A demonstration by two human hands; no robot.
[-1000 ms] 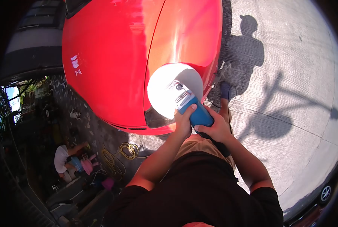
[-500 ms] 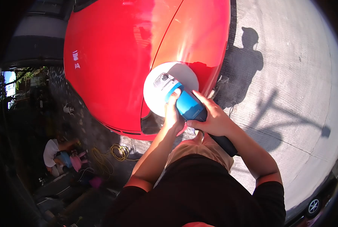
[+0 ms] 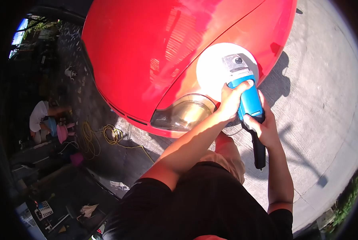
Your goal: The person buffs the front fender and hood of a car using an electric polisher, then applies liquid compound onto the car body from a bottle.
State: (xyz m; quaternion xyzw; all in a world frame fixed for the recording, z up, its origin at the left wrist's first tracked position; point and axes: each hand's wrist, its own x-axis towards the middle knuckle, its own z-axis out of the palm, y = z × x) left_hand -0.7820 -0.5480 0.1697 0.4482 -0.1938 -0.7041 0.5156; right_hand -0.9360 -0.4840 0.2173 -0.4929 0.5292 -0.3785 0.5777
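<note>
Both hands grip a blue and black power polisher (image 3: 249, 100) with a large round white pad (image 3: 211, 72). The pad lies over the front fender of a red car (image 3: 139, 52), just above the headlight (image 3: 187, 112). My left hand (image 3: 231, 98) is closed round the tool's blue body near its head, thumb on top. Further back, my right hand (image 3: 267, 124) wraps the body where blue meets black, its thumb across the near side. The black rear handle points down toward my legs. Whether the pad is spinning I cannot tell.
A yellow cord (image 3: 113, 134) lies coiled on the ground at left, one strand running toward my feet. Beyond it a person in a white shirt (image 3: 39, 116) crouches by a pink item (image 3: 62, 132). A dark table (image 3: 67, 188) with small objects stands lower left.
The polisher has moved right in view and turned more upright, with both hands still on it. My view has shifted, and the headlight now shows more fully.
</note>
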